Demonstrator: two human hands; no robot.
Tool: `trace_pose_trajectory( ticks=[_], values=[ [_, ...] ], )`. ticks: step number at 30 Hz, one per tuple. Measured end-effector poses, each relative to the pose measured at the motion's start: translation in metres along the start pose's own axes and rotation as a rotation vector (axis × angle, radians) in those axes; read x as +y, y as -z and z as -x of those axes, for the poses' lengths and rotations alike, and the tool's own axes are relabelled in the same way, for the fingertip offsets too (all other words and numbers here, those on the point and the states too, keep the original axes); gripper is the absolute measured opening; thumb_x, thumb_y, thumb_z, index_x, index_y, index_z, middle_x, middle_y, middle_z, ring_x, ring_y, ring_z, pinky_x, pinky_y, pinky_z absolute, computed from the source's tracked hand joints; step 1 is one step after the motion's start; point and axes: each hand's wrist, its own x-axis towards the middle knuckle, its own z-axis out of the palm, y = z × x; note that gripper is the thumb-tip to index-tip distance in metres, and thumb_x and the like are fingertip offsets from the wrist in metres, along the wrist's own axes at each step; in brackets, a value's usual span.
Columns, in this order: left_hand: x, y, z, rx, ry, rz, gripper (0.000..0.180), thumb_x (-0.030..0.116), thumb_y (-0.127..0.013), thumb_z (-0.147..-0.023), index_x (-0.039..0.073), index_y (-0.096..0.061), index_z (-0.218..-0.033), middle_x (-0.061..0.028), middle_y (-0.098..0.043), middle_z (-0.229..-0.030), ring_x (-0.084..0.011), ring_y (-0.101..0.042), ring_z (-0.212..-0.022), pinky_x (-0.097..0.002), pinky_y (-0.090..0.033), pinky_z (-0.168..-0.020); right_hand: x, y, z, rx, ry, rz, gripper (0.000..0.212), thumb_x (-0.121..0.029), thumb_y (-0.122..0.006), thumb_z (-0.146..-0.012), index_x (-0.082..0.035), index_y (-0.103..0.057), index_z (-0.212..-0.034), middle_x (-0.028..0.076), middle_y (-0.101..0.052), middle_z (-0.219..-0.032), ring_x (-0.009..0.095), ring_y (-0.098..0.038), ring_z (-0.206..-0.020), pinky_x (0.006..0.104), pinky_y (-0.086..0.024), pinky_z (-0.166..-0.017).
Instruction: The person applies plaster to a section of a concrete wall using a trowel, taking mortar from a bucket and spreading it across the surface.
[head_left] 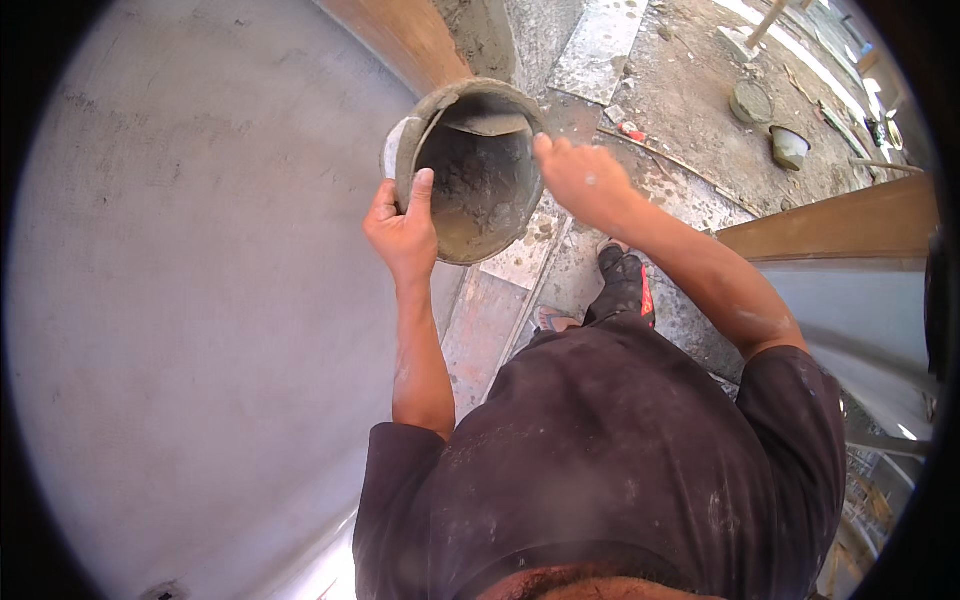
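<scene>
A mortar-crusted bucket is tilted so that its mouth faces me, up against the grey wall on my left. My left hand grips its near left rim, with the thumb laid over the edge. Wet grey mortar coats the inside and lies at the bottom. At the far side of the mouth shows the flat blade of a trowel. My right hand is closed in a fist at the bucket's right rim; the trowel's handle is hidden there, seemingly inside the fist.
A smooth grey plastered wall fills the left side. Below lie splattered boards, where my feet stand. Two more buckets, one upright and one tipped, sit on the dirt at far right. A brown-edged panel stands at my right.
</scene>
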Motion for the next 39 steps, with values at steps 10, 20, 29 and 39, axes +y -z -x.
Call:
trace_pose_trajectory(
  ticks=[10,20,29,39],
  values=[
    [0.02,-0.01,0.014,-0.018,-0.127,-0.021,0.039,0.015,-0.079,-0.088,0.003,-0.048,-0.067,0.0065,-0.04,-0.063,-0.005,-0.033,-0.061,-0.0246,-0.03,-0.052,0.027,0.01,-0.013,-0.548,-0.057,-0.245,0.027,-0.018,-0.057,-0.091,0.008,-0.058,-0.098,0.021,-0.066,-0.068,0.034,-0.069,-0.063,0.0457,-0.055,-0.064],
    [0.024,0.023,0.032,0.074,0.009,0.21,0.026,0.012,-0.071,-0.094,0.004,-0.056,-0.074,0.0081,-0.05,-0.07,-0.0024,-0.039,-0.066,-0.0225,-0.033,-0.057,-0.031,-0.018,0.011,-1.155,-0.309,-1.932,0.023,-0.023,-0.061,-0.098,-0.002,-0.056,-0.089,-0.001,-0.045,-0.062,0.007,-0.043,-0.042,0.0256,-0.034,-0.034],
    [-0.076,0.048,0.06,0.641,0.556,0.196,0.048,0.039,-0.063,-0.097,-0.009,-0.06,-0.098,-0.0159,-0.064,-0.091,-0.0252,-0.063,-0.081,-0.0411,-0.055,-0.07,-0.05,0.01,0.034,-0.785,-0.387,-2.377,0.022,-0.026,-0.057,-0.1,-0.004,-0.055,-0.098,0.001,-0.047,-0.064,0.008,-0.044,-0.043,0.0253,-0.036,-0.035],
    [-0.145,0.082,0.156,0.762,0.726,0.038,0.047,0.04,-0.065,-0.095,-0.006,-0.061,-0.088,-0.0124,-0.064,-0.085,-0.022,-0.06,-0.072,-0.0389,-0.053,-0.064,0.046,0.114,-0.033,0.756,-0.175,-2.006,0.017,-0.011,-0.051,-0.096,0.0,-0.05,-0.108,0.006,-0.051,-0.071,0.013,-0.051,-0.049,0.0287,-0.047,-0.041]
  ],
)
